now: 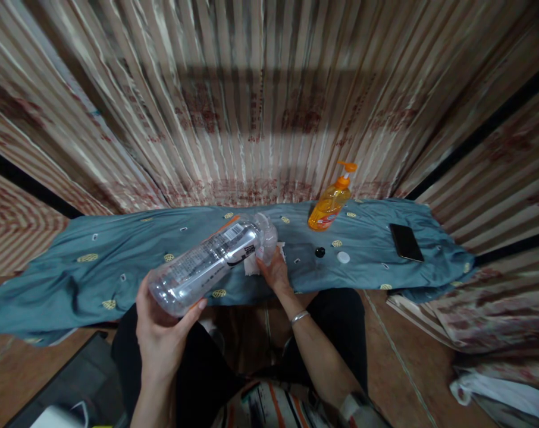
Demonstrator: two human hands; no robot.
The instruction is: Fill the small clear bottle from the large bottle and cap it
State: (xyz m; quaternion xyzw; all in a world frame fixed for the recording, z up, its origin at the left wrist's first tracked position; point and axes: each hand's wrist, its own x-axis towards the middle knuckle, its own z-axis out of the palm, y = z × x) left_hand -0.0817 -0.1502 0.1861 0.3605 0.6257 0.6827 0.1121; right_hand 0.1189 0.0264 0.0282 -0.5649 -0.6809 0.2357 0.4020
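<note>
A large clear plastic bottle [202, 261] with a printed label lies tilted over the cloth-covered table, its mouth end up and to the right. My left hand [162, 336] is wrapped round its base. At the bottle's mouth, my right hand [275, 270] grips a small clear plastic container [267, 236]. The two pieces meet or overlap there; whether they are joined cannot be made out. Partly hidden beneath my right hand is a white tissue [251, 267]. To the right lie a small black cap [320, 252] and a round white cap [343, 257].
An orange pump bottle [329, 208] stands toward the table's back edge. A dark phone-like slab [406, 242] rests at the right. The teal cloth [131, 249] drapes over the table, with striped curtains [251, 107] behind. A dark box-like surface [77, 380] is at lower left.
</note>
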